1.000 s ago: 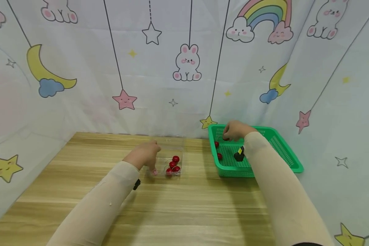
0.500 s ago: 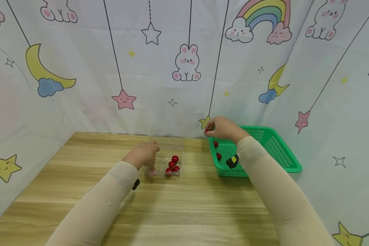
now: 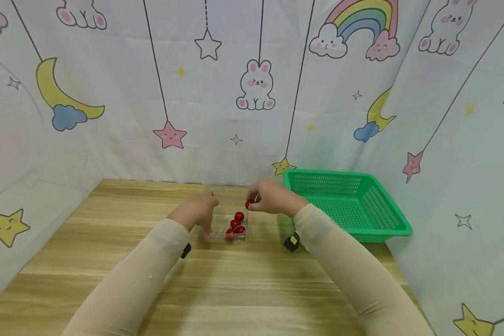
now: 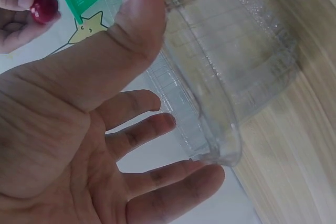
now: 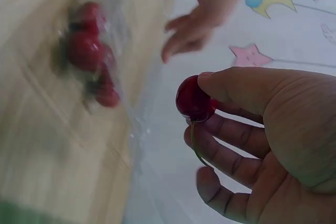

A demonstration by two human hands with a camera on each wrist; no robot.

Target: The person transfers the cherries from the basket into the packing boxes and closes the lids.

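Leftward from the basket (image 3: 361,232), the right hand (image 3: 273,198) has moved to the right edge of the box (image 4: 252,77), thumb and fingertips pinching a cherry (image 3: 249,205). Four cherries (image 3: 234,224) lie in the box's near right corner; the left hand (image 3: 196,211), fingers loosely spread, touches its left side. The basket stands toward the far right corner of the bench (image 3: 218,289). Should the pinch slacken or the stem (image 5: 194,142) snag the edge, the cherry could drop outside.

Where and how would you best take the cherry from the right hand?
Probably pinch the cherry by its round flesh, coming from the person's left: that side is bare, while the right hand grips the other. I'd avoid the thin, curved stem; it looks flimsy.
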